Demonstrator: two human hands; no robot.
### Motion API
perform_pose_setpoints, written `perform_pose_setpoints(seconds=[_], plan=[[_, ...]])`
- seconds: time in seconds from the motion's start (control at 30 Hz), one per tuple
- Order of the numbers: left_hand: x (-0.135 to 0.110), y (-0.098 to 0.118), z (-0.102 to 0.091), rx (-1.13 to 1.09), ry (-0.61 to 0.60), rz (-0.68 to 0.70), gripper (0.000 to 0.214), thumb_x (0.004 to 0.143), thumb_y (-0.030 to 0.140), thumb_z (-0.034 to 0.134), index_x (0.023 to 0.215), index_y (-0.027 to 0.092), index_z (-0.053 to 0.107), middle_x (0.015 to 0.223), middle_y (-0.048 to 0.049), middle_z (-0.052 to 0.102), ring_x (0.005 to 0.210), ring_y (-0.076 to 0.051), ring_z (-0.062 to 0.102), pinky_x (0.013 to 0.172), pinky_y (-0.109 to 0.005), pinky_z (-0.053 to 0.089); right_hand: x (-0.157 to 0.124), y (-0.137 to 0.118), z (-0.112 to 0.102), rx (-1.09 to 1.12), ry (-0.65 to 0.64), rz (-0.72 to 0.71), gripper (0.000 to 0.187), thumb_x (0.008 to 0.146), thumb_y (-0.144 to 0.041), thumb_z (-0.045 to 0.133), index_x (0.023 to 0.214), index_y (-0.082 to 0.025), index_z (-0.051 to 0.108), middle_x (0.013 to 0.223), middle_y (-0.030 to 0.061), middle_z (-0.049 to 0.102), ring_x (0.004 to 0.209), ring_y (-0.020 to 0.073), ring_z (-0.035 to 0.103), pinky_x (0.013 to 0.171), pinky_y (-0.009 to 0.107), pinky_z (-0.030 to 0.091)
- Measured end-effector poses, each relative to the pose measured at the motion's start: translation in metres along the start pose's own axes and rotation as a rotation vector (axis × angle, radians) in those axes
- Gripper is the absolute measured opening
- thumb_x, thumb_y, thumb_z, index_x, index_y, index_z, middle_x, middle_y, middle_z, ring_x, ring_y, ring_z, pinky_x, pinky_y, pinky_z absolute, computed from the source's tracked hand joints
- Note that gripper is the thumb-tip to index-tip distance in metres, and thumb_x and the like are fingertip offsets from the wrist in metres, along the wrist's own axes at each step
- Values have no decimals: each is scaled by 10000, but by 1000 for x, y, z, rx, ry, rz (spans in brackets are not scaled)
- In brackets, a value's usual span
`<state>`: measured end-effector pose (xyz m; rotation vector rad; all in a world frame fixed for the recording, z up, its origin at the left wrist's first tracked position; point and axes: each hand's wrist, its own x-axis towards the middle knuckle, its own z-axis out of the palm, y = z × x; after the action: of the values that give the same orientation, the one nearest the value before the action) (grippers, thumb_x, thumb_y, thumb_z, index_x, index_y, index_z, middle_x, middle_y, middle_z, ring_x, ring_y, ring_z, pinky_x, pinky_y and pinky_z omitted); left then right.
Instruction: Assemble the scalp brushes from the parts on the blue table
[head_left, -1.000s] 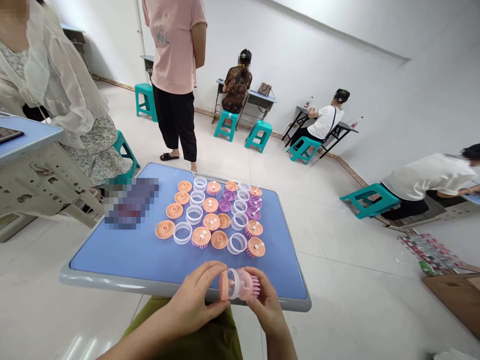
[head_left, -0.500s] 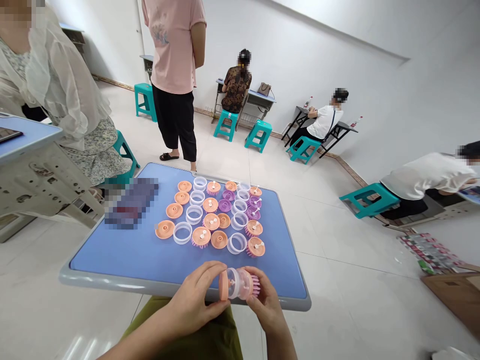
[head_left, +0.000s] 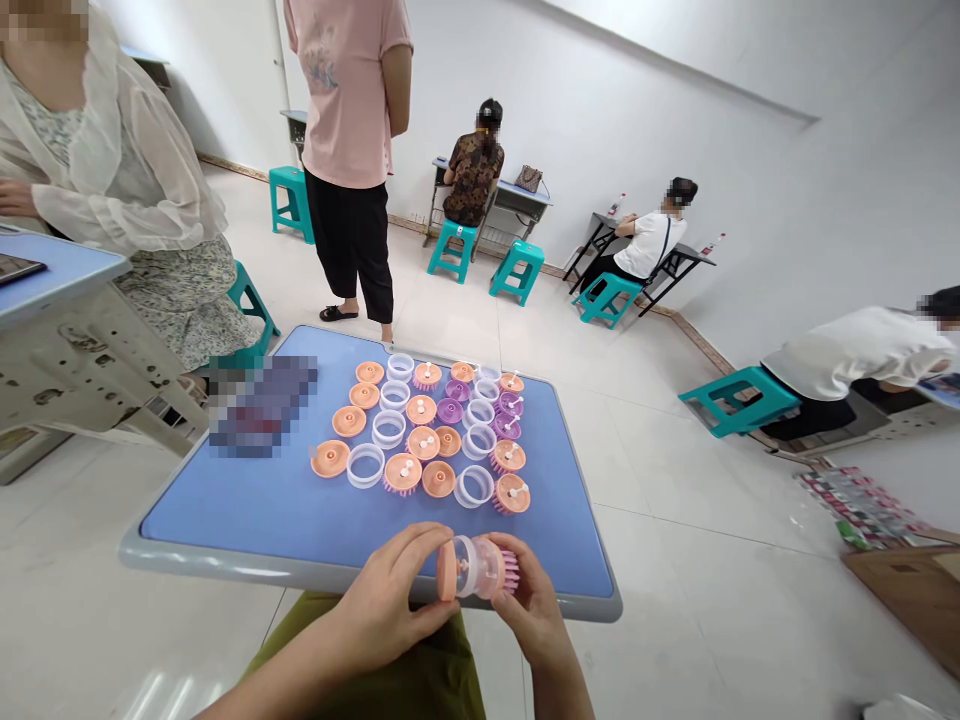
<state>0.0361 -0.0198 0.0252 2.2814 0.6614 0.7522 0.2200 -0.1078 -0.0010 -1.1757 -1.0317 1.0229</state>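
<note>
Both hands hold one small brush assembly [head_left: 475, 568] over the near edge of the blue table [head_left: 247, 515]. It has an orange cap on its left, a clear ring in the middle and pink bristles on its right. My left hand [head_left: 394, 590] pinches the cap end with its fingers closed. My right hand [head_left: 529, 598] grips the bristle end. Beyond them on the table lie rows of loose parts: orange caps [head_left: 330, 459], clear rings [head_left: 365, 465], orange bristle heads [head_left: 511, 494] and a few purple pieces [head_left: 450, 410].
A blurred dark object [head_left: 259, 400] lies at the table's far left. A person in a pink shirt [head_left: 352, 150] stands beyond the table. A seated person in white [head_left: 127, 190] is at the left by another desk. Teal stools [head_left: 739, 398] and other seated people are further off.
My hands and the assembly have barely moved. The seated person at the left has shifted, an arm now reaching toward the left desk.
</note>
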Motion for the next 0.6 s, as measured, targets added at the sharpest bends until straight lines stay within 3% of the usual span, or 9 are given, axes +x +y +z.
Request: perform_pose_setpoints(seconds=[0.6], plan=[[-1,-2,2,7,-1,13,532,720,182,601,1196,238,370,1161,-73,580,1081,-211,543,896,-327,474,-1,3,-2,7,-6,4,399,728,-391,647,1101,-294,544,1030,38,590,900,185,565,773,263,478]])
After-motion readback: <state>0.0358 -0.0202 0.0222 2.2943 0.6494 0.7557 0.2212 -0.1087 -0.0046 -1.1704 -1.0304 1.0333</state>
